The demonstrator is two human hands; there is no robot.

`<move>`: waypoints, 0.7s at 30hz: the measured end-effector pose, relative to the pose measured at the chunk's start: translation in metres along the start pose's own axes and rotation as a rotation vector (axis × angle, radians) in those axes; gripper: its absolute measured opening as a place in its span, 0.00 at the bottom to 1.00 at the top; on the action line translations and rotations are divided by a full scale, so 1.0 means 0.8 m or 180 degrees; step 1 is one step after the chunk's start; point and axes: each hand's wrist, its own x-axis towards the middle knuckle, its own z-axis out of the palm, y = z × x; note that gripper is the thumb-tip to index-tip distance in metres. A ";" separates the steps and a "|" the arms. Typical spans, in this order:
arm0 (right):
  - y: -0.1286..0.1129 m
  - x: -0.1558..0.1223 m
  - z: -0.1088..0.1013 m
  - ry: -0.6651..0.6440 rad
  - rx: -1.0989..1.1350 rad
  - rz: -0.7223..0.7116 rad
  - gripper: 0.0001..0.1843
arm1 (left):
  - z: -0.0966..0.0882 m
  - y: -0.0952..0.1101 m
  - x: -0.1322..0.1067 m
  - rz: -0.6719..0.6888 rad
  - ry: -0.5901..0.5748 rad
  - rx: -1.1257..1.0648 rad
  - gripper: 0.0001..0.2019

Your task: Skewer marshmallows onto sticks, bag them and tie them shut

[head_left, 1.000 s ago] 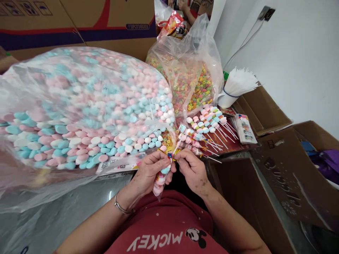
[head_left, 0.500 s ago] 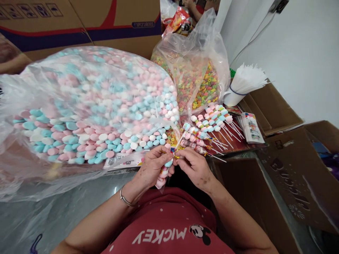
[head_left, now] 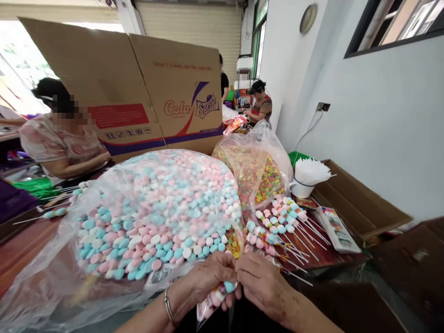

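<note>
My left hand point(head_left: 211, 280) is closed round a clear-wrapped candy skewer point(head_left: 215, 298) of pink, white and blue sweets, near the bottom of the view. My right hand point(head_left: 263, 286) pinches the top of that same wrapper, fingertips against the left hand's. Just beyond my hands lies a big clear bag of pink, blue and white sweets point(head_left: 156, 217). To its right lie several finished candy skewers point(head_left: 277, 222) on a reddish tabletop point(head_left: 21, 245).
A bag of coloured candy rings point(head_left: 258, 173) stands behind the skewers, beside a cup of white sticks point(head_left: 307, 178). A pack of labels point(head_left: 336, 229) lies right. A large cardboard box point(head_left: 138, 92) stands behind. A person sits at left point(head_left: 58, 138); another works far back point(head_left: 260, 104).
The camera has tilted upward, so the room, the box and other people have come into view. My hands stay pinched together on the wrapped skewer, now low in the view.
</note>
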 end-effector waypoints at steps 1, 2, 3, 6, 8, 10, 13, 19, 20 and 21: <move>0.000 -0.002 0.004 0.0035 -0.0057 0.0010 0.13 | -0.003 -0.002 0.001 -0.0063 -0.0137 0.0036 0.11; -0.001 -0.005 0.008 0.0022 -0.0144 0.0031 0.12 | -0.006 -0.004 0.002 -0.0128 -0.0255 0.0065 0.10; -0.001 -0.007 0.010 -0.0035 -0.0222 0.0057 0.12 | -0.009 -0.008 0.003 -0.0199 -0.0357 0.0094 0.10; -0.002 -0.011 0.008 -0.0467 -0.0191 0.0082 0.10 | -0.015 -0.023 0.010 -0.0446 -0.0616 0.0203 0.10; -0.003 -0.011 0.001 -0.0809 0.0049 -0.0069 0.09 | -0.017 -0.033 0.016 -0.0614 -0.0729 0.0314 0.11; -0.005 -0.008 -0.008 -0.1004 0.0302 -0.0261 0.11 | -0.015 -0.042 0.021 -0.0569 -0.0701 0.0348 0.12; -0.009 -0.008 -0.013 -0.0962 0.0502 -0.0429 0.18 | -0.010 -0.048 0.026 -0.0310 -0.0560 0.0214 0.17; -0.022 -0.022 -0.017 -0.0957 -0.0050 -0.0071 0.11 | 0.001 -0.033 0.016 -0.0446 -0.0472 0.0354 0.19; -0.025 -0.025 -0.018 -0.1006 -0.0143 0.0100 0.07 | 0.004 -0.028 0.012 -0.0534 -0.0498 0.0478 0.15; -0.027 -0.027 -0.019 -0.1048 -0.0207 0.0272 0.04 | 0.008 -0.023 0.008 -0.0615 -0.0506 0.0610 0.11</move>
